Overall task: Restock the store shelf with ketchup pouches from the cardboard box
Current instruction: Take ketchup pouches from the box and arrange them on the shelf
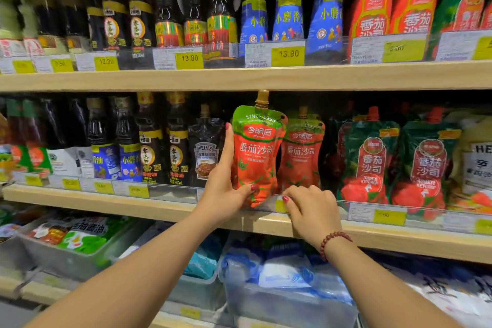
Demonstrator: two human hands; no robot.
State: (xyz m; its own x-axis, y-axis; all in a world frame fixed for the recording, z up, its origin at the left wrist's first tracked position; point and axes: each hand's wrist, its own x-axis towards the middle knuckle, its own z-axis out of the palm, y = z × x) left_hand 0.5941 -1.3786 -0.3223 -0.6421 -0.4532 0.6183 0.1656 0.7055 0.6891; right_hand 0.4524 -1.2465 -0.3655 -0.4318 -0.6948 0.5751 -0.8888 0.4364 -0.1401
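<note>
Currently the left hand [223, 190] grips one ketchup pouch [255, 152] upright, apparently not yet seated behind the clear shelf rail [346, 208]; the right hand [311, 208] curls its fingers over that rail. One matching pouch [302, 153] stands behind it. The cardboard box is not visible.

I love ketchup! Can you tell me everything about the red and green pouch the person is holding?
The ketchup pouch is a glossy, soft-looking plastic bag, green on top and red below, with tomato pictures and white Chinese lettering. A tan cap tops its spout. It is upright at the middle shelf's front edge. The left hand grips its left side and lower front.
</note>
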